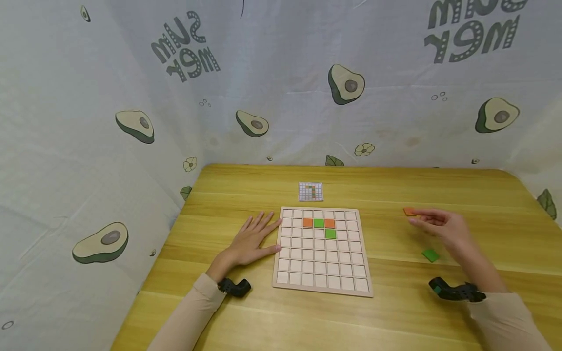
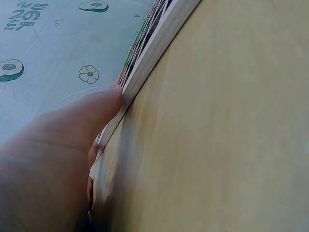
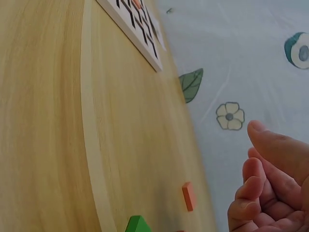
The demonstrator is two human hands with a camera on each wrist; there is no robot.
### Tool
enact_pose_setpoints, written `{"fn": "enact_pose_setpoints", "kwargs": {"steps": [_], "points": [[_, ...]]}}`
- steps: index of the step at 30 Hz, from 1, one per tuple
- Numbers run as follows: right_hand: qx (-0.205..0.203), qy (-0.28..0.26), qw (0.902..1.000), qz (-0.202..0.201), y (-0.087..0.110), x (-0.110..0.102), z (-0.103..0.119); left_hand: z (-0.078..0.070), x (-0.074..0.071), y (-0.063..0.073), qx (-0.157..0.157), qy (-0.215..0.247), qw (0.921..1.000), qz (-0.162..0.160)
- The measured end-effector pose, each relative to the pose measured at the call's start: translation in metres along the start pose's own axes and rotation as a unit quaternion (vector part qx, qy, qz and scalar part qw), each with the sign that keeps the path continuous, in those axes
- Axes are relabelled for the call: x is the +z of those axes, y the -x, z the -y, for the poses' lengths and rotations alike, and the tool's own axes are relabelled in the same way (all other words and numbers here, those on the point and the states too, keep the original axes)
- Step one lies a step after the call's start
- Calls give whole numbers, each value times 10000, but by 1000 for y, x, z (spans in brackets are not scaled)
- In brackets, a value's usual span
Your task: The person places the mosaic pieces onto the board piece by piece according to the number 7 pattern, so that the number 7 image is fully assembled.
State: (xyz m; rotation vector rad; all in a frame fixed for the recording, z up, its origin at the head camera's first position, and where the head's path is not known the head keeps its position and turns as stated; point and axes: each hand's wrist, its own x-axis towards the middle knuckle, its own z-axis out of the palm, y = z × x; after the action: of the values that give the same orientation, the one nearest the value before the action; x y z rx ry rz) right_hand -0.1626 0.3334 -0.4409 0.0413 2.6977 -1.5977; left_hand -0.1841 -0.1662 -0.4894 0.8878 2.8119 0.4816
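Note:
A light wooden grid board [image 1: 308,268] lies on the table. In its upper rows sit two orange tiles, a green tile [image 1: 318,223] between them and another green tile [image 1: 331,234] below the right one. My left hand [image 1: 248,245] lies spread on the table, its thumb and index fingertip against the board's left edge. To the right, my right hand [image 1: 445,229] hovers with loosely bent fingers by a loose orange tile [image 1: 409,211]. The right wrist view shows that orange tile [image 3: 188,196] on the table, apart from the fingers. A loose green tile [image 1: 431,255] lies nearer the wrist.
Behind the board lies a small printed card [image 1: 311,192] with a coloured grid pattern. The wooden table [image 1: 246,317] ends at a hanging white cloth [image 1: 281,58] printed with avocados. Each wrist wears a black camera strap.

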Motion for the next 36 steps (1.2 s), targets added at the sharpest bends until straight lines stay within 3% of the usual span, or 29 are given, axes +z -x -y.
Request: {"fn": "enact_pose_setpoints", "kwargs": {"steps": [9,20,36], "points": [[147,-533,9985,-8,8,-14,-9,0,1,0,-25,-48,10000,4],[255,-776,9965,-180,10,-22,-23,0,2,0,-20,-11,10000,-11],[550,-146,9977,-364,10,-28,-39,0,1,0,2,-5,10000,-31]]}}
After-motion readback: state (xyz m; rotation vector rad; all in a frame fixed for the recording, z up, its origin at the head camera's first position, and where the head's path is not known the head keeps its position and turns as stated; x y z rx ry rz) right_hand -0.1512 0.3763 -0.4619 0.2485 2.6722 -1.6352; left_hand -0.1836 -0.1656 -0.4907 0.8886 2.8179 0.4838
